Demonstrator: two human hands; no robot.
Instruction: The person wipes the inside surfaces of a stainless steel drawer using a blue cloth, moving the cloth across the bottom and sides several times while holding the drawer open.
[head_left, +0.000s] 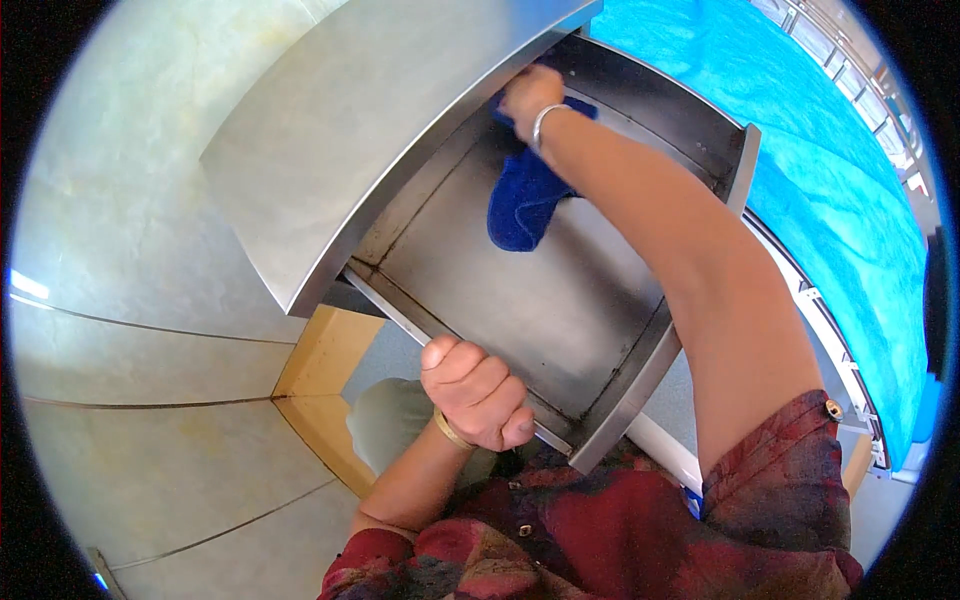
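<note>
A metal drawer (500, 290) is pulled out from under a steel cabinet top. Its near side wall is gripped by my left hand (478, 393), with the fingers curled over the edge. Deep inside, by the far corner, my right hand (533, 95) is closed on a dark blue cloth (525, 200). Part of the cloth hangs down onto the drawer floor, and another part shows beside the wrist. The right fingertips are partly hidden. Dark grime lines the drawer's inner seams.
The cabinet's steel top (330, 130) overhangs the drawer on the left. A bed with a bright blue cover (800, 160) and a white rail stands close on the right. Pale wall panels (150, 350) with a tan skirting (320, 430) lie to the left.
</note>
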